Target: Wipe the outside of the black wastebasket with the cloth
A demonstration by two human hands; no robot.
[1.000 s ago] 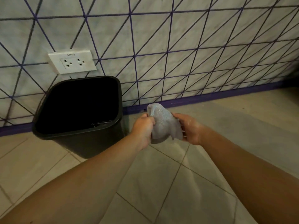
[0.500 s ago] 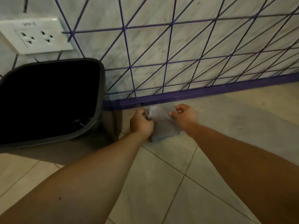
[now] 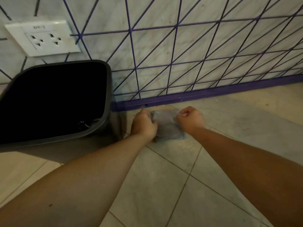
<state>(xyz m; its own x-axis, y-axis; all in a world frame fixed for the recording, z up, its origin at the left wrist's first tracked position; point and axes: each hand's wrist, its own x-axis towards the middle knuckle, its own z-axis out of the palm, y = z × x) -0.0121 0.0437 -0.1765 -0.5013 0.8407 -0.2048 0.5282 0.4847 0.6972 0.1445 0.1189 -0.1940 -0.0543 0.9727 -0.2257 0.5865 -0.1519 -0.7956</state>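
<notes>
Floor-level cloth (image 3: 165, 124), lower than before

both forearms are showing bare from the lower edge of the frame up to the wrists, with no sleeve, cuff or glove appearing anywhere along them. the left hand (image 3: 144, 125) and the right hand (image 3: 191, 121) are showing bare too, and neither wrist is wearing a watch, band or bracelet, while no ring is showing on the fingers that can be made out. a small dark speck is sitting on the near part of the left forearm, and nothing more of the person or their clothing is coming into view.
</notes>
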